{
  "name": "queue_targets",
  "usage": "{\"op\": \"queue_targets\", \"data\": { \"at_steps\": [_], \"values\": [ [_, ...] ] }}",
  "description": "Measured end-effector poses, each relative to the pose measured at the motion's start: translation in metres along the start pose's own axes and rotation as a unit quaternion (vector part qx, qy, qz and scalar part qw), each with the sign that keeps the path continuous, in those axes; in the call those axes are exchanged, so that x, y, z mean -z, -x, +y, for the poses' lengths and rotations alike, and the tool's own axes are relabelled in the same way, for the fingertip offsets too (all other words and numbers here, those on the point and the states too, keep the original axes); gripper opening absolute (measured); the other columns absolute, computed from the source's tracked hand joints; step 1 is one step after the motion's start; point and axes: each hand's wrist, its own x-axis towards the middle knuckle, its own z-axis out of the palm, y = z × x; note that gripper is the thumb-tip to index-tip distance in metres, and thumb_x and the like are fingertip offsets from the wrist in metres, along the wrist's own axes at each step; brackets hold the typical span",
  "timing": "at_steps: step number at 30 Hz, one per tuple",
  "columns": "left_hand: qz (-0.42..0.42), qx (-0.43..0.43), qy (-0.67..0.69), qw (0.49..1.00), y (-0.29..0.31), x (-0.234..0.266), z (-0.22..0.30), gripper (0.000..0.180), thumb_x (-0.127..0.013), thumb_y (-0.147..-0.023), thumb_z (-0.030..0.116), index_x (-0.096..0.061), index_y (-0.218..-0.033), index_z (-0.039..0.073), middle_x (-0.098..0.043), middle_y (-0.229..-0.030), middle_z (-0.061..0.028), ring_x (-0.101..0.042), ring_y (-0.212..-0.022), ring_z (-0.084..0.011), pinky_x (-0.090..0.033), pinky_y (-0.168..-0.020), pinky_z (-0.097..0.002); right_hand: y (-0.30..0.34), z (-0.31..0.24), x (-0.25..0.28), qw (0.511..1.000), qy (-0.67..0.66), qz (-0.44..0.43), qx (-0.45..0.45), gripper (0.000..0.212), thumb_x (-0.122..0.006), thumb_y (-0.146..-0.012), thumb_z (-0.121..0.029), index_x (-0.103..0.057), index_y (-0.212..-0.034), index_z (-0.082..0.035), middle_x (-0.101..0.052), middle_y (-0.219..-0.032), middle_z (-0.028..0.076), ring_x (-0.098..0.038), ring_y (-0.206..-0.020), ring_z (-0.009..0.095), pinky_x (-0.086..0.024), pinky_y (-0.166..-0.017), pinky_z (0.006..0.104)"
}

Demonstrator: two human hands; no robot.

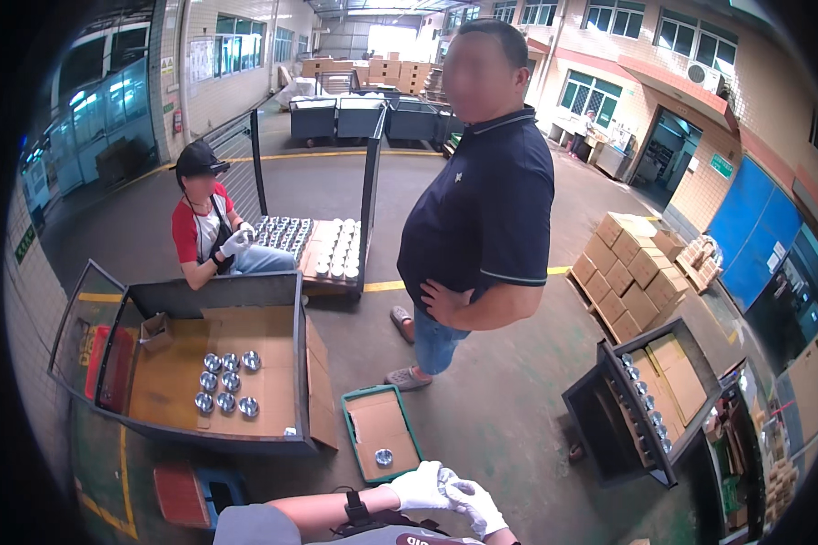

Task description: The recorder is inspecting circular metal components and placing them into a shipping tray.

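In front of my body, my left hand (pixel 418 487) and my right hand (pixel 478 509) meet, both in white gloves. Their fingers are curled and pressed together; whatever they hold, if anything, is hidden or too small to make out. Just beyond them on the floor lies a green-rimmed tray (pixel 347 427) lined with cardboard. One shiny round metal cup-like part (pixel 384 458) rests in that tray, close to my left hand but apart from it.
A dark metal bin (pixel 200 438) at left holds several shiny metal parts (pixel 231 361) on cardboard. Beyond it a seated co-worker (pixel 211 222) in gloves sits beside a cart of parts (pixel 336 254). A person (pixel 477 191) stands ahead. Another bin (pixel 668 363) and stacked cartons (pixel 632 268) are at right.
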Motion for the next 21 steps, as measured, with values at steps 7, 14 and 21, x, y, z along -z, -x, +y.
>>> {"op": "queue_targets", "data": {
  "at_steps": [7,14,21],
  "values": [
    [0.009,0.007,0.202,0.979,-0.007,0.017,-0.088,0.047,-0.073,-0.072,0.042,-0.063,-0.097,0.003,-0.065,-0.088,-0.0119,-0.060,-0.083,-0.0196,-0.048,-0.075,-0.0311,-0.014,-0.042,-0.029,0.985,-0.063,-0.137,-0.082,0.063,-0.061,-0.091,-0.025,-0.031,-0.141,-0.002,-0.056,-0.118,0.011,-0.060,-0.093,0.017,-0.051,-0.080,0.0299],
    [0.026,0.181,0.184,0.966,0.012,0.064,-0.146,0.056,-0.080,-0.065,0.042,-0.061,-0.098,0.000,-0.066,-0.093,-0.0137,-0.064,-0.080,-0.0224,-0.051,-0.070,-0.0306,-0.049,-0.057,-0.045,0.991,-0.092,-0.083,-0.040,0.057,-0.063,-0.091,-0.021,-0.036,-0.136,0.001,-0.057,-0.107,0.006,-0.059,-0.086,0.011,-0.051,-0.070,0.0241],
    [0.149,0.193,0.173,0.954,0.018,0.076,-0.162,0.067,-0.082,-0.061,0.042,-0.057,-0.096,-0.008,-0.065,-0.091,-0.0178,-0.065,-0.084,-0.0235,-0.052,-0.077,-0.0323,-0.082,-0.054,-0.057,0.990,-0.094,-0.099,-0.041,0.050,-0.062,-0.091,-0.024,-0.043,-0.131,0.000,-0.057,-0.117,0.011,-0.060,-0.100,0.019,-0.050,-0.082,0.0306]
  ]
}}
